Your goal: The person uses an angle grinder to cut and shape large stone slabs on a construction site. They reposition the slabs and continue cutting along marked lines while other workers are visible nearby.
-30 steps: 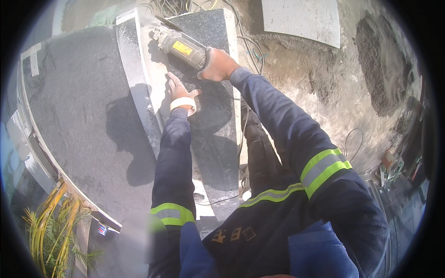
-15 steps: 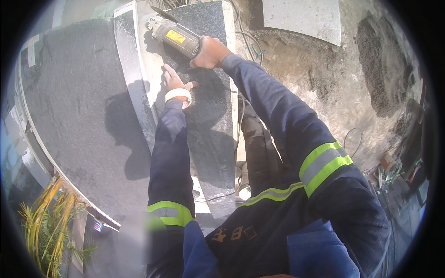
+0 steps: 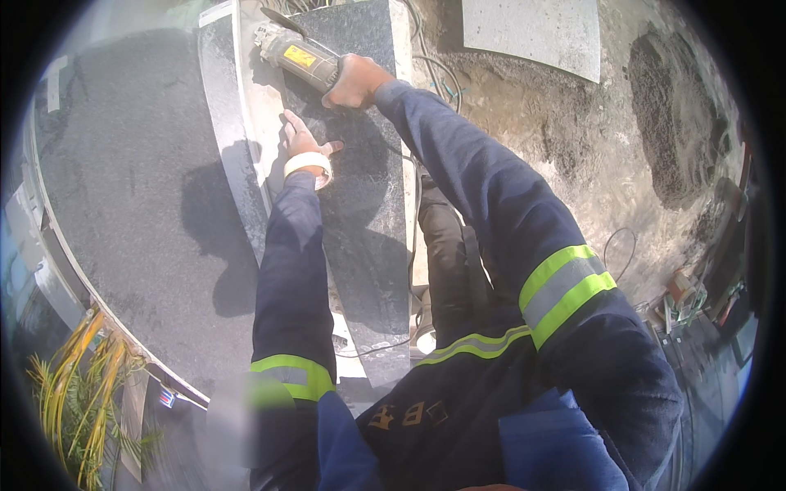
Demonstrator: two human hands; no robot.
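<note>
My right hand (image 3: 359, 80) is wrapped round the rear of an angle grinder (image 3: 303, 59), a grey-bodied tool with a yellow label. Its dark disc (image 3: 282, 20) shows at the far end, over a dark stone slab (image 3: 368, 192). Nearer to me, my left hand (image 3: 303, 137) rests with fingers and thumb spread at the slab's left edge and holds nothing. Round that wrist sits a wide cream ring (image 3: 309, 161), which looks like a roll of tape. Whether the disc touches the slab, I cannot tell.
A larger dark slab (image 3: 123, 164) lies to the left, beside a narrow grey strip (image 3: 233, 139). Cables (image 3: 446, 78) run along the right side. A pale sheet (image 3: 532, 37) lies on the dusty ground at the far right. Yellow-green palm leaves (image 3: 82, 393) stand at the lower left.
The grinder and my right hand have shifted slightly left and away from me. My left hand stays spread at the slab's edge. The whole view has drifted a little.
</note>
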